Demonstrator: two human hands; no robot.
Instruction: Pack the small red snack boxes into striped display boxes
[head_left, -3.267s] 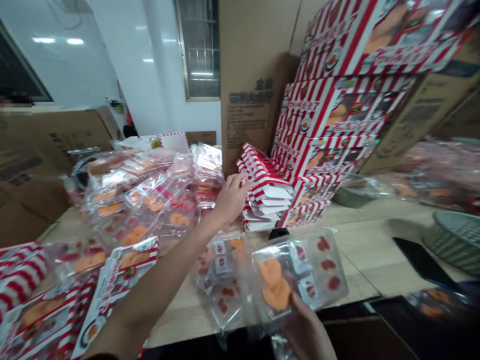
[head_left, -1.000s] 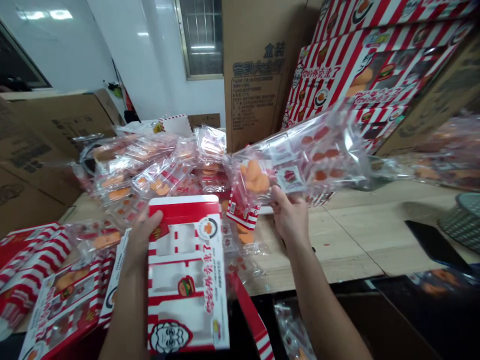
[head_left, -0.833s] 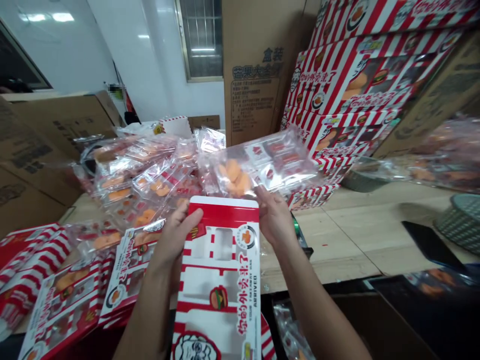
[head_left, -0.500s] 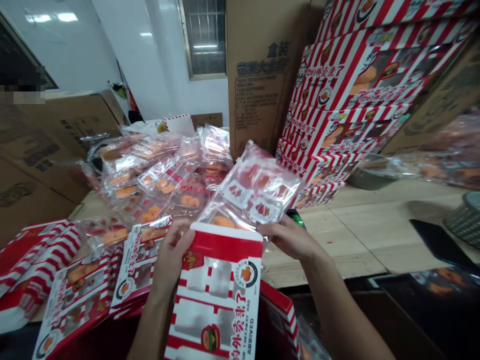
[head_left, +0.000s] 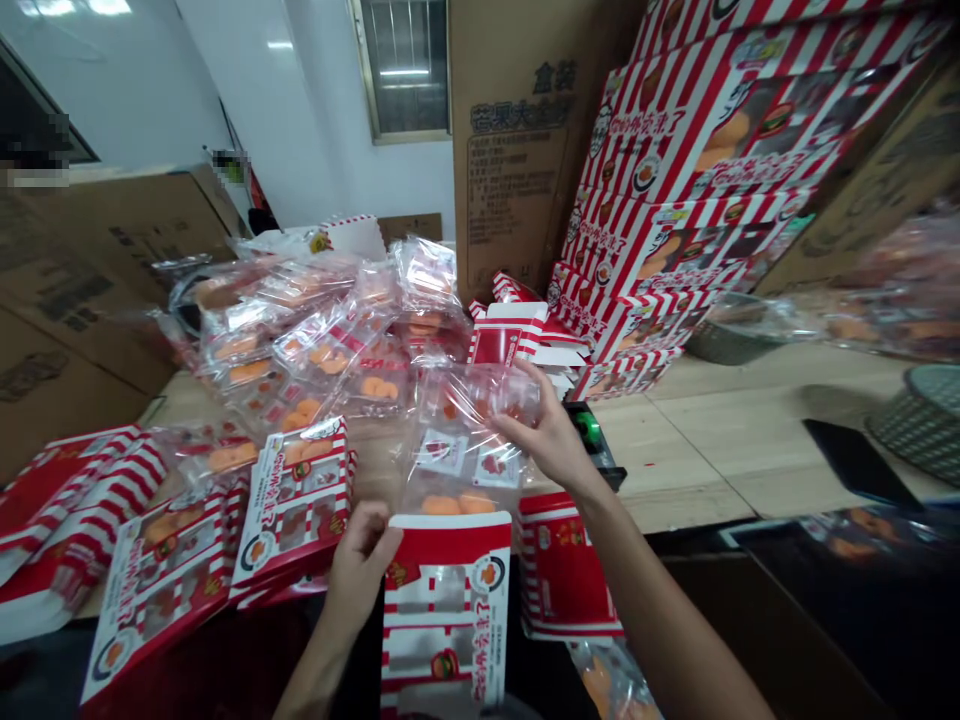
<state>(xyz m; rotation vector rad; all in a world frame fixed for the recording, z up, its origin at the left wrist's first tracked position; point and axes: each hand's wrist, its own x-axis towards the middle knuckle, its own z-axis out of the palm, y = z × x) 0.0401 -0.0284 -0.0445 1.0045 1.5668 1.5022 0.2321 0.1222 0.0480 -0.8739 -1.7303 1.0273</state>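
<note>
A red-and-white striped window box (head_left: 444,638) stands nearest me, its open end facing away. My left hand (head_left: 364,565) grips the upper left edge of it, thumb on the front. A clear plastic packet (head_left: 463,455) holds orange pieces and small printed cards; its lower end sits at the box's open end. Closed on the packet's upper right side is my right hand (head_left: 547,435), though part of its grip is hidden.
Many similar clear packets (head_left: 322,350) are heaped at the back left. Filled boxes (head_left: 292,490) lie at left, and tall stacked boxes (head_left: 645,190) rise at right. A green tape roll (head_left: 589,428) and dark phone (head_left: 859,465) lie on the table (head_left: 697,440).
My right hand has moved up along the packet. The packet now lies straighter and lower above the box, uncovering red boxes behind it. The box has shifted slightly down.
</note>
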